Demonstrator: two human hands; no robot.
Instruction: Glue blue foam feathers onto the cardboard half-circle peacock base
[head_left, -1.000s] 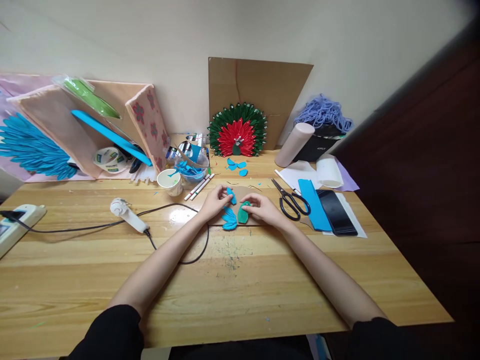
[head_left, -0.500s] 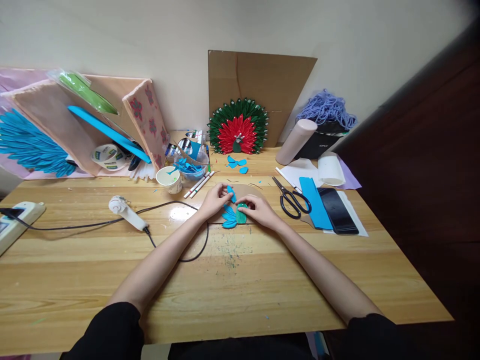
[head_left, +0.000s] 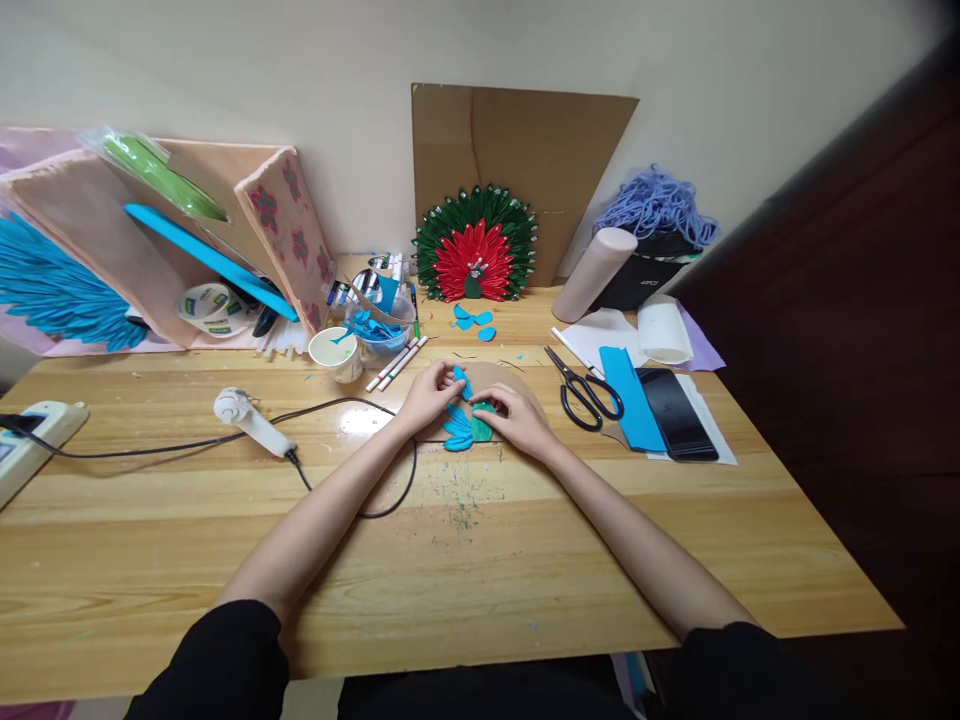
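Note:
A rounded brown cardboard piece [head_left: 517, 385] lies under both hands at the middle of the table. My left hand [head_left: 433, 395] pinches a blue petal [head_left: 463, 384] above several blue petals [head_left: 457, 430] laid on the cardboard. Beside them sits a green piece [head_left: 482, 426]. My right hand [head_left: 517, 415] is at the green piece and near the held petal's lower end, fingers curled together; what its fingertips hold is too small to make out.
Black scissors [head_left: 585, 390], a blue sheet [head_left: 631, 400] and a phone [head_left: 677, 415] lie to the right. A white glue gun [head_left: 255, 422] with a looping cord, a paper cup [head_left: 335, 355] and loose petals [head_left: 486, 333] are around. Behind stands a red-green peacock [head_left: 474, 245].
The view has shifted slightly. Both hands keep almost the same pose at the petals and the green piece.

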